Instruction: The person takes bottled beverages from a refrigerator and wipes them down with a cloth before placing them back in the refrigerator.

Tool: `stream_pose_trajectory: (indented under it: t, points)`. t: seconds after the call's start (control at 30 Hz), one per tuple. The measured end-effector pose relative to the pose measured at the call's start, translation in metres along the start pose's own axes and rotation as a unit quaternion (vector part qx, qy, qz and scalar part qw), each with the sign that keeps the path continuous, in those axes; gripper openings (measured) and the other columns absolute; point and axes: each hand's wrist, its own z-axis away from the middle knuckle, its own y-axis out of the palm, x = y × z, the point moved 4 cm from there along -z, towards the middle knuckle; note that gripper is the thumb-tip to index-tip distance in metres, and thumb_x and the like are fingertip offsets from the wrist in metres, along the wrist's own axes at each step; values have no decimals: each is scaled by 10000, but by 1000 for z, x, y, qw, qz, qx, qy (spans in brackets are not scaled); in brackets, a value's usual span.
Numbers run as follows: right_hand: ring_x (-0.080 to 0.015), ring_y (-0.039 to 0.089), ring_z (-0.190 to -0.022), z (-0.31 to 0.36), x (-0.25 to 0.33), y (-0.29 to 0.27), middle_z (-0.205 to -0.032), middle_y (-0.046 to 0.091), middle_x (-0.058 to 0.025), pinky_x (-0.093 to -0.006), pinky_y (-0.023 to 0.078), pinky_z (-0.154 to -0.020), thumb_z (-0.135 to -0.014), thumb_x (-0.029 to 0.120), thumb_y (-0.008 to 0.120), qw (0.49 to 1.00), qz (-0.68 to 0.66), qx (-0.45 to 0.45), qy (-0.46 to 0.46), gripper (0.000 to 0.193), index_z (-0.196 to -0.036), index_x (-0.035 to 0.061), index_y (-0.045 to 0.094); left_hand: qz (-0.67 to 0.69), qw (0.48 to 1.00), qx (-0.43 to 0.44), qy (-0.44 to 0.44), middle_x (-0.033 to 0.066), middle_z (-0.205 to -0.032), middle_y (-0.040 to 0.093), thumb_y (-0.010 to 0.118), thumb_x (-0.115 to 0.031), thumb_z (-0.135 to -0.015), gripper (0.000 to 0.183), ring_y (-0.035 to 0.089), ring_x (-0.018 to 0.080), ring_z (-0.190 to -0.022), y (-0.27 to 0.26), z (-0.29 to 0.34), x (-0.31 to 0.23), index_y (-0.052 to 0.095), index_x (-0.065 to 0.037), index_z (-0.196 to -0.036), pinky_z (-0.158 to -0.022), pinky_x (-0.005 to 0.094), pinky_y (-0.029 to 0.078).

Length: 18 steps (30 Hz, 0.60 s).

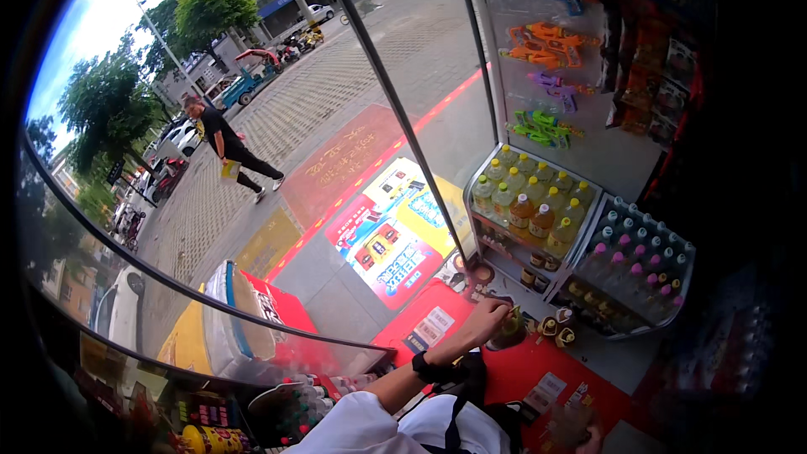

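My left hand (490, 322), with a black band at the wrist, reaches out over a red surface. Its fingers are closed on the top of a greenish-brown bottle (508, 334), whose label cannot be made out. Just right of it stand several small dark bottles with gold-and-white tops (556, 326). Low in the picture, my right hand (578, 427) is dim and blurred near the edge of the red surface (513, 370). Its fingers are too unclear to tell what they do.
Racks of yellow-capped bottles (525, 193) and pink-capped bottles (635, 265) stand on the right. Packaged toy water guns (546, 46) hang above. A glass pane crosses the left, with a red-and-yellow box (252, 311) behind it. Outside, a person in black (225, 145) walks.
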Motion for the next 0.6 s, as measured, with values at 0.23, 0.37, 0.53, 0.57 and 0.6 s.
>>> stream_pose_trajectory:
  t: [0.23,0.37,0.53,0.57,0.6]
  points:
    - [-202,530,-1092,111,250,152,-1188,549,-96,-330,421,-938,-808,212,563,963,-88,-33,-251,479,-1238,17,483,63,976,171,117,87,-864,551,327,-134,-953,280,479,132,-659,104,39,-138,511,35,-1079,-624,265,412]
    - [-271,493,-1166,130,310,185,-1291,503,-140,-401,377,-1008,-853,317,488,912,-215,41,-347,550,-1317,27,426,153,926,341,57,98,-885,531,333,-78,-949,229,488,151,-664,155,18,-181,506,41,-1040,-679,275,420]
    - [-310,452,-1223,107,314,140,-1341,464,-169,-453,333,-1043,-861,371,392,810,-410,246,-338,617,-1352,-2,382,-65,860,403,308,140,-1010,481,388,-3,-914,128,508,207,-686,240,-10,-199,484,67,-963,-681,305,442]
    - [-310,443,-1236,103,308,124,-1352,449,-176,-450,333,-1047,-850,342,406,832,-393,203,-335,629,-1368,-12,352,-120,838,412,336,147,-1028,472,397,8,-907,113,512,217,-698,256,-14,-202,481,71,-949,-676,309,445]
    - [-305,434,-1248,108,314,114,-1364,430,-179,-443,329,-1056,-832,272,438,860,-300,152,-383,639,-1386,-20,307,-174,816,415,362,154,-1047,462,405,19,-899,98,516,227,-710,270,-18,-203,478,74,-934,-672,312,449]
